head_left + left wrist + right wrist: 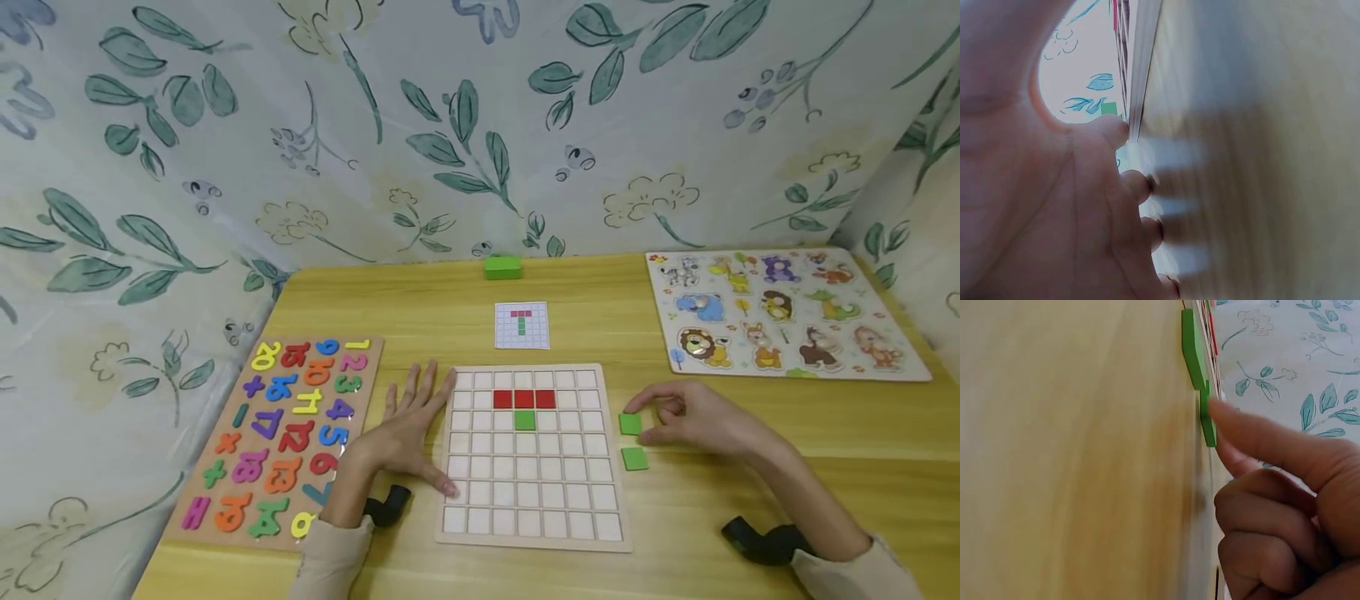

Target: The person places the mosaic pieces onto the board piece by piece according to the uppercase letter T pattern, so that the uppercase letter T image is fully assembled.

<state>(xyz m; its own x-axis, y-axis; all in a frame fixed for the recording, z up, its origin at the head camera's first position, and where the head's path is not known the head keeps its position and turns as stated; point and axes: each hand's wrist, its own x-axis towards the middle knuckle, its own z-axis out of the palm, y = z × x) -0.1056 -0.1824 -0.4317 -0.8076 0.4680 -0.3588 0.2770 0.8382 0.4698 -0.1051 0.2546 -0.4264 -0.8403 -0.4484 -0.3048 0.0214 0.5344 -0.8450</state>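
Observation:
A wooden grid board (535,540) lies on the table, with three red tiles (524,399) in a row and one green tile (525,420) below the middle one. My left hand (405,437) is spread at the board's left edge, thumb and index finger touching it. Right of the board, my right hand (693,421) pinches a green square tile (630,424) between thumb and index finger, its other fingers curled in. That tile still appears to lie on the table. Nearer me is a second loose green tile (1192,350). Behind the board lies a pattern card (522,342) showing a red and green T.
On the left is a number puzzle board (202,467), partly behind my left forearm. An animal puzzle board (795,317) lies at the back right. A green block (502,267) stands at the table's back edge, before a leaf-patterned curtain (465,167).

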